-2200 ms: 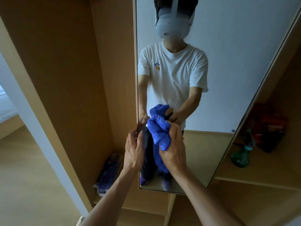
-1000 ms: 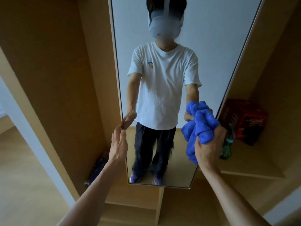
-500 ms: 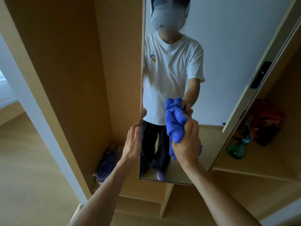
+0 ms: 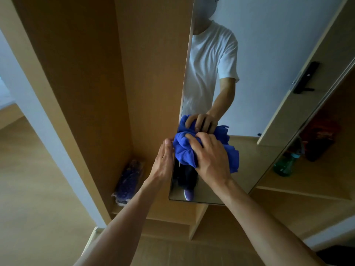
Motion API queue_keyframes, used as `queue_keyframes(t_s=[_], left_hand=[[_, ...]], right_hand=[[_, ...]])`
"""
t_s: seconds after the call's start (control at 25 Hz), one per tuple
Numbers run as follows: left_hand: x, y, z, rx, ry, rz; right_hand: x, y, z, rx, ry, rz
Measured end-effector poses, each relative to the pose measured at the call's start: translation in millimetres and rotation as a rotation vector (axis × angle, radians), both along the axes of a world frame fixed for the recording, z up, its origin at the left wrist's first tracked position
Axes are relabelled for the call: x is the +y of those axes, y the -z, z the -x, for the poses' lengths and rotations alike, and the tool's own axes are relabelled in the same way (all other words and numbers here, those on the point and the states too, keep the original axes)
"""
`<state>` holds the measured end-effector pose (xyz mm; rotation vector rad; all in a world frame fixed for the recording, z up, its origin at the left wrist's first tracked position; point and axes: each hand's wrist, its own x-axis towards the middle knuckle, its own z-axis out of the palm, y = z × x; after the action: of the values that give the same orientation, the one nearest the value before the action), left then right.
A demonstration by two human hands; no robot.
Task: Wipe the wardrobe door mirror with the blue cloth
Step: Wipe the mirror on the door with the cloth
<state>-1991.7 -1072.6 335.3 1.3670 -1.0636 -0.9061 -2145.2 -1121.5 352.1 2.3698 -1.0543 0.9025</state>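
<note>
Tightly within right fingers (image 4: 194, 140): blue cloth (image 4: 182, 153)

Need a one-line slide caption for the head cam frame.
Right hand grips a bunched blue cloth against the wardrobe door mirror while the left hand rests on its edge.

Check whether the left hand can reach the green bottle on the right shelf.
Probably not. The left hand rests at the mirror door's left edge; the door and the right hand with the blue cloth stand between it and the green bottle.
</note>
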Motion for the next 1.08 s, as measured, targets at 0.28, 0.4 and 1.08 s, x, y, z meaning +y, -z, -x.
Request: queue_keyframes(t_s=[0.28,0.4,1.08], left_hand=[[-8.0,4.7,-5.6,0.052,0.03,0.008],[-12.4,5.9,-5.7,0.008,0.013,-0.021],[-8.0,28.8,-7.8,-0.053,0.068,-0.072]], right_hand=[[6.0,40.0,-8.1,0.023,0.027,-0.039],[8.0,65.2,-14.8,0.073,0.049,-0.119],[2.4,45.6,13.8,-0.043,0.007,-0.134]])
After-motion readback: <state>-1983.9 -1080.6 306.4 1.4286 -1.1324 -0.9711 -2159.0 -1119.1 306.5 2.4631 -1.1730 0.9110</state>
